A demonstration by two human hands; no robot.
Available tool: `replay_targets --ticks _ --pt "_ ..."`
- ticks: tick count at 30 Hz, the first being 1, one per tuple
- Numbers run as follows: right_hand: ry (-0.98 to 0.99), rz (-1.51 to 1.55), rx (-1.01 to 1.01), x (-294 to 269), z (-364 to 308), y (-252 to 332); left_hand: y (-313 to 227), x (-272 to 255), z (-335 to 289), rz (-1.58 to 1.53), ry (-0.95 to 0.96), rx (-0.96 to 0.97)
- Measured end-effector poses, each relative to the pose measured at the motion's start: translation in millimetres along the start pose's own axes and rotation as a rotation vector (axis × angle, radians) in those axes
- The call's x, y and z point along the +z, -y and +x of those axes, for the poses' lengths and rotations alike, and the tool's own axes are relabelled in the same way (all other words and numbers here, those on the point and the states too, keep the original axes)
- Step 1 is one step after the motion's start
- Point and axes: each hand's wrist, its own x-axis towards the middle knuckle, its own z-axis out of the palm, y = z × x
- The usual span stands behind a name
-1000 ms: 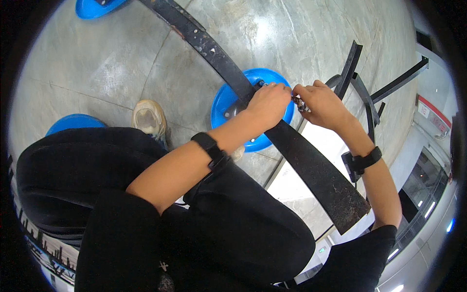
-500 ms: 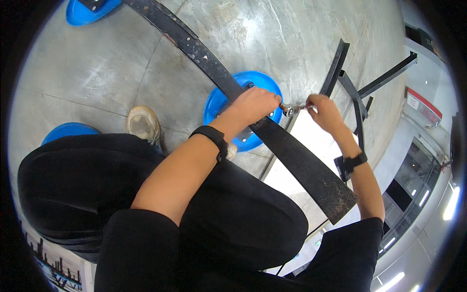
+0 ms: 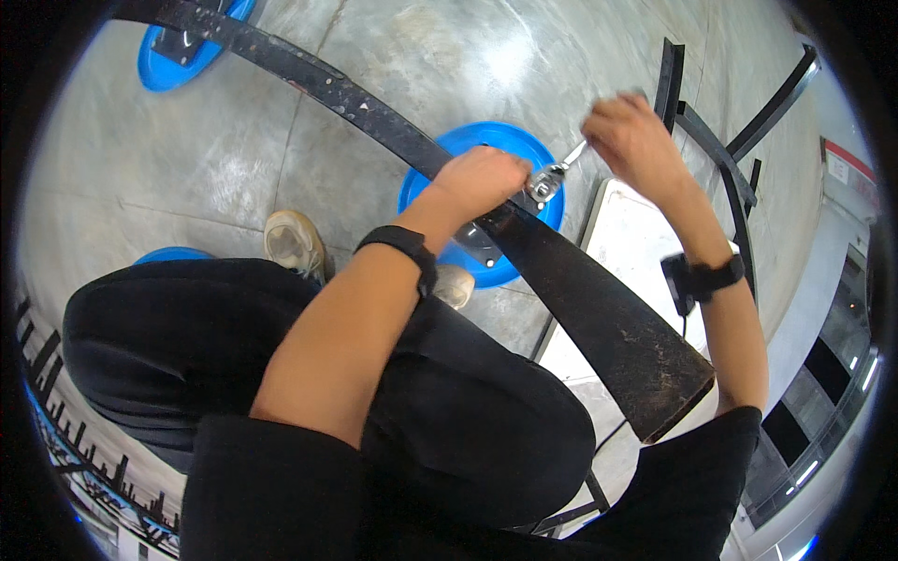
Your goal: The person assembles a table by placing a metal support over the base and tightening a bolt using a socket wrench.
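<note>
A long black metal beam [image 3: 599, 318] runs diagonally over a blue round disc [image 3: 510, 140], which has a dark metal plate bolted to it. My left hand [image 3: 482, 182] lies over the beam with its fingers curled; whatever they grip is hidden beneath. Right beside those fingertips is the head of a silver ratchet wrench [image 3: 547, 182]. Its handle slants up to the right into my right hand [image 3: 631, 140]. That hand is closed round the handle's end and a little blurred.
A white board [image 3: 627, 234] lies right of the beam. Beyond it stands a frame of black metal bars [image 3: 716, 150]. Another blue disc [image 3: 161, 70] sits under the beam's far left end, a third [image 3: 173, 254] beside my knee. My shoe [image 3: 293, 241] rests on the concrete floor.
My right hand has swung upward and away from me, turning the wrench handle from pointing right to pointing up and right. My left hand has stayed on the beam. The whole view has shifted slightly.
</note>
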Motion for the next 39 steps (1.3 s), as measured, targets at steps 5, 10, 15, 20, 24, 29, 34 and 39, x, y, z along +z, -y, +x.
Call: replay_targets --ticks 5,10,15,20,24,29,34,39 --pt "-0.354 -0.03 -0.053 10 6 7 -1 -12 -5 0.226 -0.027 -0.078" --pt "-0.221 0.214 0.264 22 -41 30 3 -5 -12 0.224 -0.075 -0.139" --pt "0.198 0.885 0.509 33 -83 72 -1 -3 -5 0.26 -0.023 -0.153" --pt "0.362 0.626 0.334 9 -57 52 5 -4 -10 0.231 -0.018 -0.174" --pt "-0.033 0.238 0.188 -1 -25 4 1 -8 -5 0.217 0.012 -0.11" --pt "-0.301 0.011 -0.098 23 39 5 0 -7 -3 0.243 0.042 -0.132" --pt "0.04 0.34 0.25 7 4 12 -1 -6 -5 0.199 -0.024 -0.178" --pt "0.52 0.9 0.475 -2 -26 59 -2 -9 -11 0.161 -0.023 -0.214"
